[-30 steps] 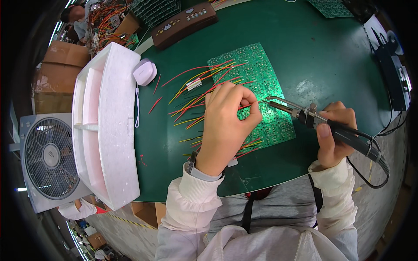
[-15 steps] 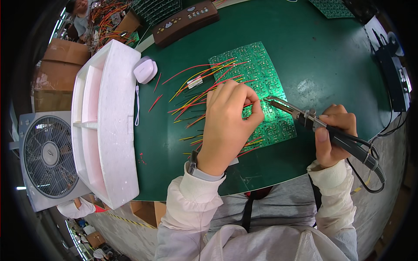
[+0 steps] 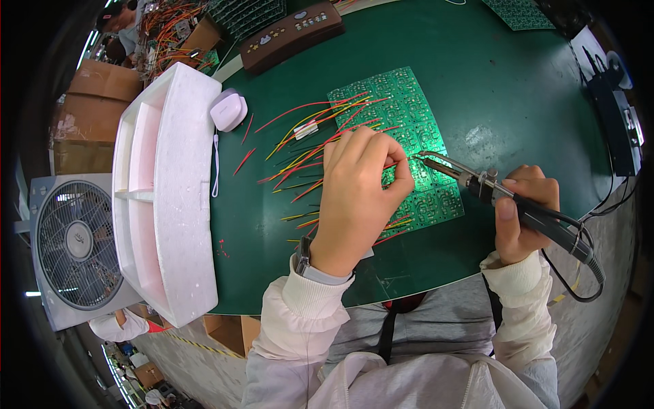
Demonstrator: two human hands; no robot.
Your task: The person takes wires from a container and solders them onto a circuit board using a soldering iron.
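A green panel of circuit boards (image 3: 436, 198) lies on the table, with red, yellow and black wires (image 3: 297, 162) attached along it and trailing left. My left hand (image 3: 357, 194) is over the panel's left part, its thumb and forefinger pinched on a red wire (image 3: 390, 165) whose end meets the board. Wrapped around the handle of a soldering iron (image 3: 482, 187) is my right hand (image 3: 526, 213). The iron's tip is by the wire's end, close to my left fingertips; whether it touches is too small to tell. My left hand hides some wires.
A white foam box (image 3: 184, 198) with compartments stands at the left, beside a pale lilac case (image 3: 228, 111). Loose red wires (image 3: 244, 161) lie near it. A brown case (image 3: 293, 35) sits at the back. The soldering station (image 3: 613, 126) is at the right edge, a fan (image 3: 78, 238) far left.
My hands, the wire and the soldering iron have stayed almost in place. At the far upper left, another person's head has tilted down.
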